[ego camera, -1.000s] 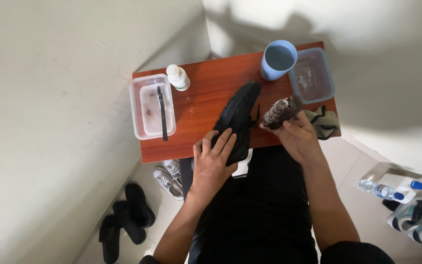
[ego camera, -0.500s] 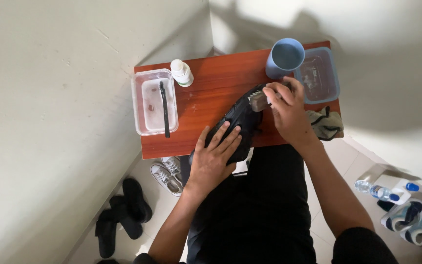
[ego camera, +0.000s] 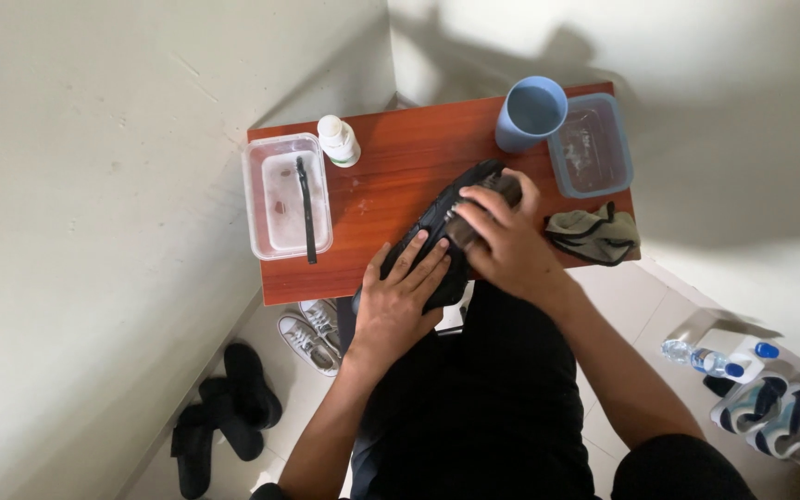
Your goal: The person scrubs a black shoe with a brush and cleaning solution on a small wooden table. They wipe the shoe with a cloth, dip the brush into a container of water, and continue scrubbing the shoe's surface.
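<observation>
On your red-brown wooden table [ego camera: 391, 176]: a black shoe [ego camera: 437, 227]; left of it a clear plastic tub [ego camera: 275, 148]; right of it a pale blue cup [ego camera: 530, 111] and an olive, black-edged cloth [ego camera: 594, 234].

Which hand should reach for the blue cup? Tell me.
Right. The right hand lies on the black shoe's far end, nearest the blue cup. The left hand presses the shoe's near end, farther away.
</observation>
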